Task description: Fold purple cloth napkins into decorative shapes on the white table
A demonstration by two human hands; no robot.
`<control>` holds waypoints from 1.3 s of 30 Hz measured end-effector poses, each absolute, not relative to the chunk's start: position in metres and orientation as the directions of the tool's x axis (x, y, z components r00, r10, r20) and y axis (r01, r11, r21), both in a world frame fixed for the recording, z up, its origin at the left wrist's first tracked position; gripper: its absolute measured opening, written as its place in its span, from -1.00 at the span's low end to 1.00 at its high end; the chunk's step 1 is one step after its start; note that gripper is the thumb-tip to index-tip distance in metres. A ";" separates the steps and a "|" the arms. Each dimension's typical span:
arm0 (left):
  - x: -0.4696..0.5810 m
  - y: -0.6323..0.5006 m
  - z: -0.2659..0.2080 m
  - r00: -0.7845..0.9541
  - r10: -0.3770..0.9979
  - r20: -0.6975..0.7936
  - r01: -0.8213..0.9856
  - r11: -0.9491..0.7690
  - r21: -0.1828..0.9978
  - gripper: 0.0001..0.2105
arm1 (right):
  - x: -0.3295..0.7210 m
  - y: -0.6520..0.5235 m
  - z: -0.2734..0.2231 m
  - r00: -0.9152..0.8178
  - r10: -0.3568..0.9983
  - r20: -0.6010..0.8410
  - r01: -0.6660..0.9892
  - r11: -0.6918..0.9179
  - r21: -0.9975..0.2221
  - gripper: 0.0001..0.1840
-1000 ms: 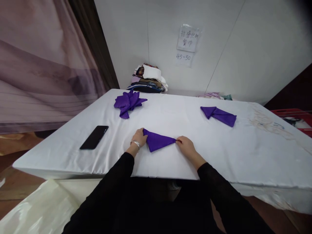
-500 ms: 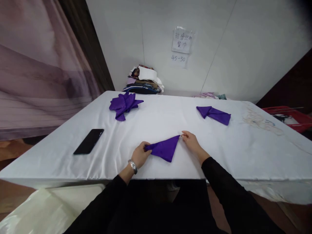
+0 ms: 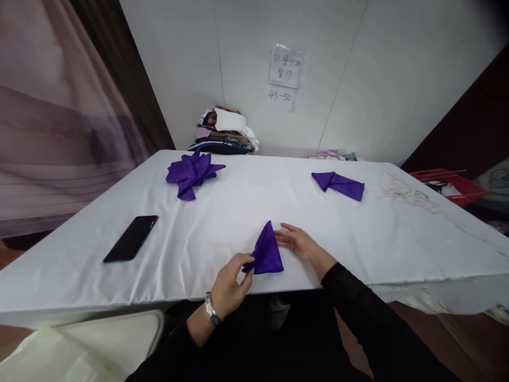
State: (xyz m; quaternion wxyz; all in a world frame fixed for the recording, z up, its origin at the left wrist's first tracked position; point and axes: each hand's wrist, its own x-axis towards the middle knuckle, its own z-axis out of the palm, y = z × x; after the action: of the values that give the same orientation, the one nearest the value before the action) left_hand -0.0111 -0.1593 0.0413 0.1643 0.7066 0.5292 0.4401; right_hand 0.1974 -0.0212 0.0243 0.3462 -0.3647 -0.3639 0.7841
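Note:
A purple cloth napkin [image 3: 269, 254], folded into a triangle with its point toward the wall, lies near the front edge of the table. My left hand [image 3: 233, 278], with a silver bracelet at the wrist, pinches its lower left corner between thumb and fingers. At the napkin's right side is my right hand [image 3: 296, 241], its fingers stretched out and the tips at the cloth's edge. Farther back on the right lies another folded purple napkin [image 3: 345, 187]. A purple napkin bundle [image 3: 191, 172] with several points sits at the back left.
A black phone [image 3: 131, 239] rests on the white tablecloth [image 3: 246, 196] at the left. Behind the table is a stack of folded clothes [image 3: 226, 135] against the wall, below a handwritten sign [image 3: 285, 68]. A red basket [image 3: 457, 188] stands beyond the right end.
The napkin has turned so its point faces the wall. My right hand has let go of its tip and opened beside it. My left hand keeps its corner, now lower.

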 end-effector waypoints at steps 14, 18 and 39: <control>-0.010 -0.171 0.046 0.020 0.871 0.491 0.518 -0.430 0.740 -0.80 | 0.184 -0.031 0.030 -0.459 0.864 -0.206 -0.366 -0.396 -0.842 -0.40; -0.018 -0.159 0.036 -0.256 0.923 0.286 0.358 -0.184 0.915 -0.79 | 0.189 -0.020 0.024 -0.366 0.910 -0.196 -0.357 -0.332 -0.873 -0.53; -0.039 -0.074 0.027 -0.254 0.876 -0.410 -0.212 0.363 0.907 -0.79 | 0.155 -0.048 0.027 -0.605 0.690 0.397 0.465 0.712 -0.527 -0.54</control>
State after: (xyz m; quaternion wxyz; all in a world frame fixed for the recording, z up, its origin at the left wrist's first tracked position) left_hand -0.0386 -0.0735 0.0271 0.5485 0.2688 0.6171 0.4960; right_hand 0.1552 -0.0479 0.0270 0.2979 -0.3296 -0.8758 0.1887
